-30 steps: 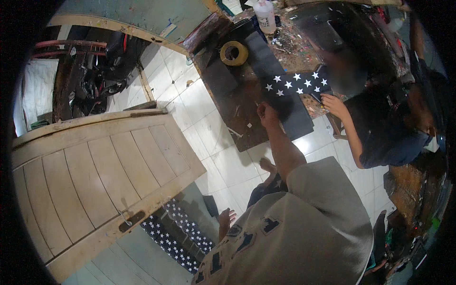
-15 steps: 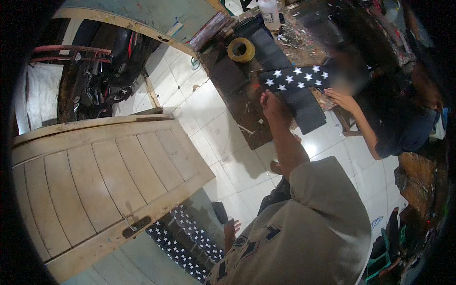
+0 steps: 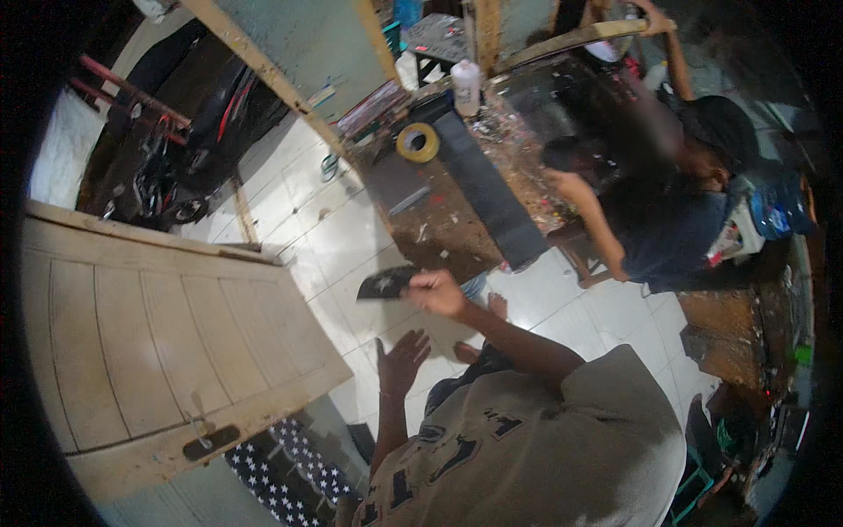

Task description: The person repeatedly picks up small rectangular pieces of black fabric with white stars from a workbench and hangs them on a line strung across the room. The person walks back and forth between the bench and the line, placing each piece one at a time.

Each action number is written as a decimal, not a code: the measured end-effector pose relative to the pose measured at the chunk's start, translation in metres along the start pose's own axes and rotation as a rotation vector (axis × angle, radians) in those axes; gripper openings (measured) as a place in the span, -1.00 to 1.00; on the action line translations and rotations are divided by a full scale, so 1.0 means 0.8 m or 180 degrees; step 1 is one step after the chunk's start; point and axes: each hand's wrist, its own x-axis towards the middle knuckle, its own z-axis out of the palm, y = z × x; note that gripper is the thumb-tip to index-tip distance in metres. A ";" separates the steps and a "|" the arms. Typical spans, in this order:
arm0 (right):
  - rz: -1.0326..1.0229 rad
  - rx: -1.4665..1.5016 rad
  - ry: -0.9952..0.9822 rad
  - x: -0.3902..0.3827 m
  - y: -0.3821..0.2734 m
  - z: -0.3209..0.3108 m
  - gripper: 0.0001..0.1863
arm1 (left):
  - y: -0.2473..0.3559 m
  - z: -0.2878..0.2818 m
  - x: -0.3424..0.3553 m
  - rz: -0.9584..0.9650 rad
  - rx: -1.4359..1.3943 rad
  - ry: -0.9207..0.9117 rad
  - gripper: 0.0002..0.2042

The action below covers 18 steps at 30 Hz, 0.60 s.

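My right hand (image 3: 436, 292) is closed on one end of a dark star-printed strip (image 3: 383, 283), held out over the floor in front of me. Only a short part of the strip shows, with a pale star on it. Just below, my left hand (image 3: 402, 360) holds nothing, its fingers stretched out, apart from the strip. Beyond my hands, a long plain black strip (image 3: 492, 184) lies across the worktable (image 3: 457, 237). A yellowish roll of tape (image 3: 417, 142) sits beside it, and a thin grey flat piece (image 3: 410, 200) lies nearer me.
A co-worker (image 3: 676, 220) sits at the table's right side, one arm raised to a wooden bar (image 3: 580, 39). A whitish bottle (image 3: 465, 88) stands at the back. An open wooden door (image 3: 176, 342) is at left, with star-printed strips (image 3: 281, 474) below and a motorbike (image 3: 167, 167) beyond.
My right hand has drawn back from the table with the star-printed strip, which the co-worker's hand was touching before. My left hand has risen toward it. The co-worker has raised one arm.
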 end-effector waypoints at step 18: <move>0.0408 -0.1421 -0.1301 -0.111 0.024 0.004 -0.77 | 0.091 0.039 -0.042 0.0987 -0.0518 -0.0535 -0.16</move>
